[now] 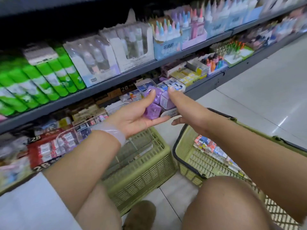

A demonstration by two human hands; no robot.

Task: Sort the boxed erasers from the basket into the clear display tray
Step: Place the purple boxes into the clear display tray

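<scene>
Boxed erasers [153, 103], small purple packs, sit in a cluster held up in front of the lower shelf [207, 85], above the gap between two green baskets. The left hand [137, 113] lies palm up beneath them, thumb curled over the top of the cluster, grasping the purple packs from the left and below. The right hand [181, 107] reaches in from the right, its thumb pressed against the pale purple box at the cluster's right side and its fingers tucked under a white-labelled edge there; whether it carries any of the weight I cannot tell. A clear bangle [114, 131] circles the left wrist. Just behind the erasers, on the lower shelf, stands a clear display tray [171, 85] holding blue and white boxes. Below the erasers and to the right, the basket [187, 151] with a dark handle rests on the floor [249, 105] and holds small red, white and blue boxes along its far side. Below the erasers and to the left stands a second green basket [146, 170]. Left of the erasers, on the same lower shelf, lie red packs [44, 150] marked 2B. Above the erasers, the upper shelf carries green tubes [33, 80] at left.
</scene>
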